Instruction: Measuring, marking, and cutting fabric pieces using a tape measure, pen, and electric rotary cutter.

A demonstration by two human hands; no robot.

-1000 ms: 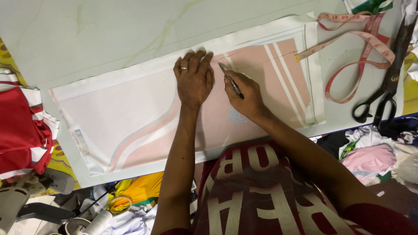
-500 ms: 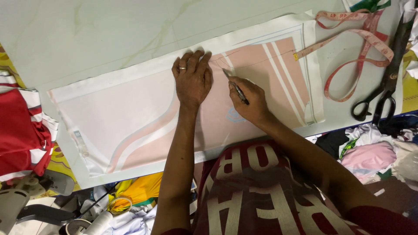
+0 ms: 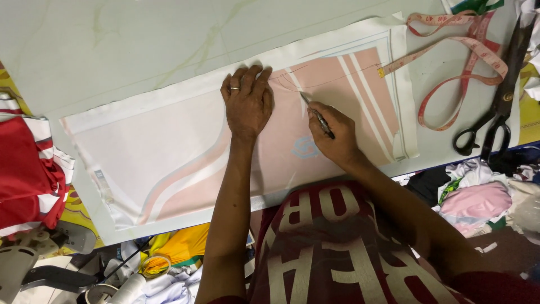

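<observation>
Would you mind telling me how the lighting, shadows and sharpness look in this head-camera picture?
Head view: even, soft light with no harsh glare on the pale table; only a faint shadow beside the left hand on the pink fabric; right hand and pen are fairly sharp; table edges bow slightly from the wide lens; scissors stay clear.

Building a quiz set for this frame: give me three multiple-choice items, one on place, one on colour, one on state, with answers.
1. Where do the scissors lie?
A. Right of the fabric panel
B. On the panel
C. Under the left hand

2. What colour is the tape measure?
A. Blue
B. Pink-red
C. Green

3. How is the left hand placed?
A. Clenched in a fist, lifted
B. Holding the scissors
C. Flat, fingers pressed on the fabric panel

Answers: 1 A, they rest on the table at the right edge. 2 B, its looped band is pink-red. 3 C, the palm lies spread on the cloth while the right hand holds a pen.
</observation>
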